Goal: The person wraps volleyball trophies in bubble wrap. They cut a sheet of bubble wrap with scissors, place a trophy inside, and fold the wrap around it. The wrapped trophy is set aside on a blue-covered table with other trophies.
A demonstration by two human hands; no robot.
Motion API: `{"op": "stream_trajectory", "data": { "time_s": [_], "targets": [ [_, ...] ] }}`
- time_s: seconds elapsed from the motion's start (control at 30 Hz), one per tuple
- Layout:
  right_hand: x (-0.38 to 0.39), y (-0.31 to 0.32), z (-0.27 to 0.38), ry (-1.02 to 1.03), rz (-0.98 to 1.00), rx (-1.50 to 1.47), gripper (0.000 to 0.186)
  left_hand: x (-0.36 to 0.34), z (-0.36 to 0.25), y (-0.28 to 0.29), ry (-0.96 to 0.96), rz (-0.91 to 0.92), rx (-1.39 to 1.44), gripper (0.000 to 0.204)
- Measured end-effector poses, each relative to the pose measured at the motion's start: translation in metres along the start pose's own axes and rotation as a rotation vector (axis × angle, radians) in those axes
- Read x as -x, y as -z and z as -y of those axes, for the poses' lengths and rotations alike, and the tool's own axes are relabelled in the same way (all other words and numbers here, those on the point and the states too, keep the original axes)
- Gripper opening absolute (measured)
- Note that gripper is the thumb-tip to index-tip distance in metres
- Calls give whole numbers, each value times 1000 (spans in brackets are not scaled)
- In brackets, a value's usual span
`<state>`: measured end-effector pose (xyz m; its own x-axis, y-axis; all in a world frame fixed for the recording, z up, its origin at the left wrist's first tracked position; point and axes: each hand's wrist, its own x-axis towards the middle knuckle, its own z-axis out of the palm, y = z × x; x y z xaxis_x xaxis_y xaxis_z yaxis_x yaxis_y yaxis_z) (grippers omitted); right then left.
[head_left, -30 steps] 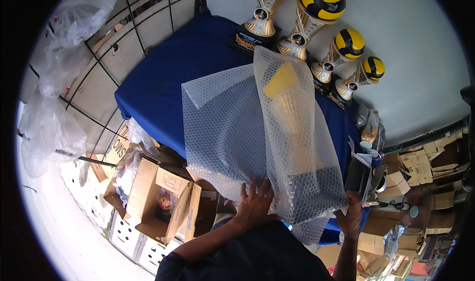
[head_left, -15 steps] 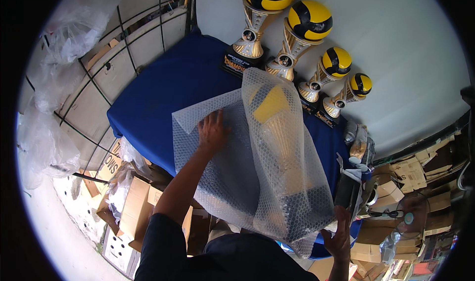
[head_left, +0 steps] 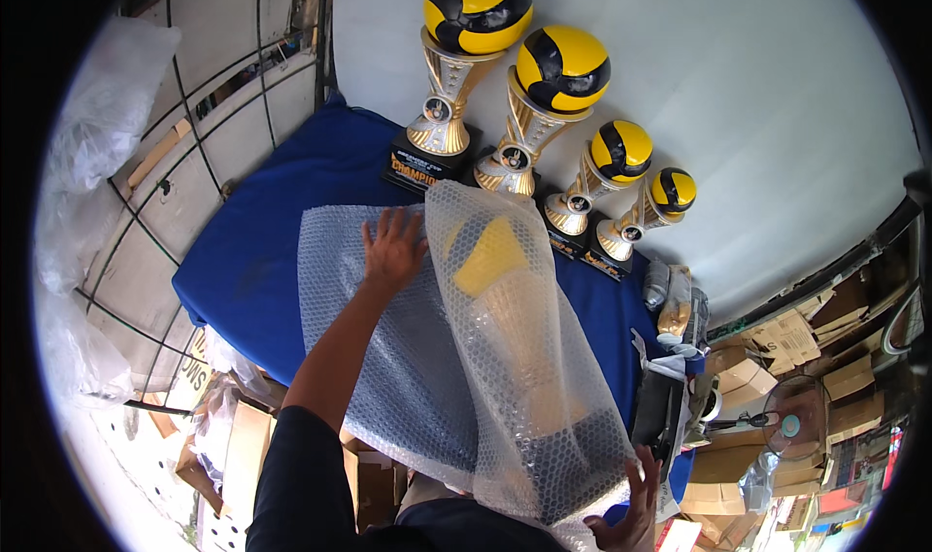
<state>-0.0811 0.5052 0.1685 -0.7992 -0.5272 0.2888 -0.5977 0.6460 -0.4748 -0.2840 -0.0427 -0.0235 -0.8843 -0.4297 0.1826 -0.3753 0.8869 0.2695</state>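
Observation:
On the blue-draped table lies a trophy inside bubble wrap, its yellow ball top and dark base showing through the layers. A loose part of the wrap spreads out to the left of it. My left hand presses flat on that loose sheet near its far edge, fingers spread. Beside the base end, at the lower right, my right hand is open with thumb and fingers apart; whether it touches the wrap I cannot tell.
Several volleyball trophies stand along the wall at the back of the blue cloth. A tape dispenser seems to lie at the right edge. Cardboard boxes and a fan are beyond; a wire grid is left.
The folded far-left corner of the bubble wrap now lies flat under my left hand. My right hand has opened wider beside the base end. The whole view has shifted.

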Motion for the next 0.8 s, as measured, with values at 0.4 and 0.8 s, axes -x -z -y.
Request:
{"op": "stream_trajectory", "data": {
  "time_s": [0.4, 0.8],
  "targets": [
    [30, -23, -57, -36, 52, 165, 82, -22, 37, -5, 413, 124, -45, 88],
    [23, -12, -81, -71, -25, -41, 134, 106, -38, 50, -18, -438, 501, 39]
  ]
}}
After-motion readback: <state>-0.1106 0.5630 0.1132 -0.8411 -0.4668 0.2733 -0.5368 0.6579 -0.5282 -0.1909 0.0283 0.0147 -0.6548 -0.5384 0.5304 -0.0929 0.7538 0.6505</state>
